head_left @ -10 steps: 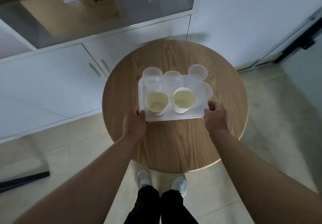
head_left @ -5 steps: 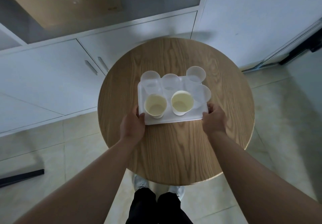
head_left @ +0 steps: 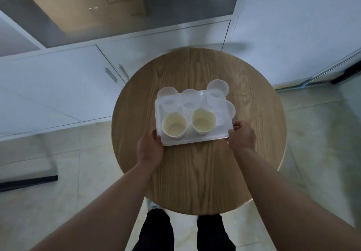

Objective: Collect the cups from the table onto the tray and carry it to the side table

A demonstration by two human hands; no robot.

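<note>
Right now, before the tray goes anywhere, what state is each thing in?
White plastic tray: over the round wooden table, held at both near corners.
Two cream paper cups: upright, empty, front row.
Four clear plastic cups: upright on the tray, look empty.
Left hand: grip closed on tray.
Right hand: grip closed on tray.

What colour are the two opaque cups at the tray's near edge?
Pale cream, left cup and right cup; the head view shows them.

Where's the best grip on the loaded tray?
By its two short ends near the front corners, one hand per side, as the left hand and right hand do. The tray is flat, and upright cups crowd the middle.
</note>
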